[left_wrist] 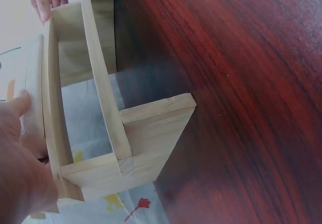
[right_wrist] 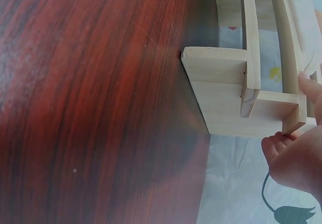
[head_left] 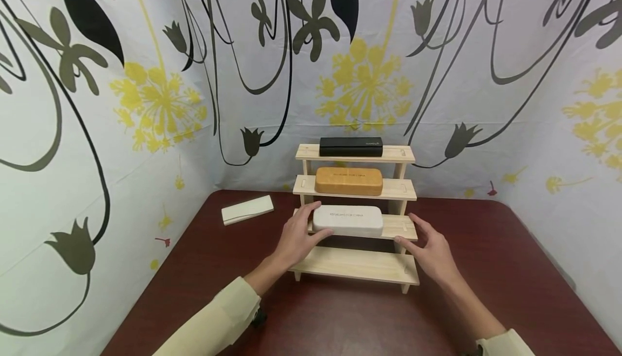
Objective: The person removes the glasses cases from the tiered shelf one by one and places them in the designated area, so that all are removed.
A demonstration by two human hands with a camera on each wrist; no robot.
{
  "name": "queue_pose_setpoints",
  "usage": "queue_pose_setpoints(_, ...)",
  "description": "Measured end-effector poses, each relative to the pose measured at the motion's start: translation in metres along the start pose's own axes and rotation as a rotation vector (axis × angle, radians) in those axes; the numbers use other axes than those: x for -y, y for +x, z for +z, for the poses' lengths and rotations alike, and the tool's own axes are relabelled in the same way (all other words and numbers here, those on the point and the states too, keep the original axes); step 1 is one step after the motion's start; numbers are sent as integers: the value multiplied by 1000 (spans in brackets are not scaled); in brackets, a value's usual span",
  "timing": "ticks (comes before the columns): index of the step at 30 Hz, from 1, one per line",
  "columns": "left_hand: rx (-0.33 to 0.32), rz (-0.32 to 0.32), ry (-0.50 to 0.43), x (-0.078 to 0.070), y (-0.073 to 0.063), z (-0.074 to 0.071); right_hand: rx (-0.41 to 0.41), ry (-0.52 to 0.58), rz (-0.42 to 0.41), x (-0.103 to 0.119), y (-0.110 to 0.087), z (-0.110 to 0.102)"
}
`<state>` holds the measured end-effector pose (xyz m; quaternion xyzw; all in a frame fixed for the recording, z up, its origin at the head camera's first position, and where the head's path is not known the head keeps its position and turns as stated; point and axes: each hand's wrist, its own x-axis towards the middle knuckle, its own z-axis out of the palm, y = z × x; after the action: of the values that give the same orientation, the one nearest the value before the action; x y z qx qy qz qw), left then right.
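A four-tier wooden display stand [head_left: 355, 263] stands on the table. On its second tier from the bottom lies a white glasses case [head_left: 347, 221] with small lettering. My left hand [head_left: 296, 239] holds the case's left end, thumb on the front and fingers round the end; the left wrist view shows the thumb [left_wrist: 21, 103] against the case. With thumb and fingers, my right hand [head_left: 434, 253] grips the right end of the same tier. In the right wrist view its thumb [right_wrist: 309, 85] lies at the board's front, with fingertips below the end.
A mustard-yellow glasses case [head_left: 349, 181] rests on the third tier, a black case [head_left: 351, 147] on the top one. Left of the stand, a flat cream pouch [head_left: 248, 210] lies on the dark red table [head_left: 350, 318]. Patterned cloth [head_left: 272, 96] hangs behind and at both sides.
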<state>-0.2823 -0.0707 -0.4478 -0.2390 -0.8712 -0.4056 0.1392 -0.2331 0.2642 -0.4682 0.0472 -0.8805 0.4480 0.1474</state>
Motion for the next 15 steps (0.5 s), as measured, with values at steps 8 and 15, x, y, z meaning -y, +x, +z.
queue_pose_setpoints(8, -44, 27, -15, 5, 0, 2, 8, -16, 6, 0, 1, 0)
queue_pose_setpoints(15, -64, 35, -21, 3, 0, 2, 16, -6, 24, 3, 0, 0)
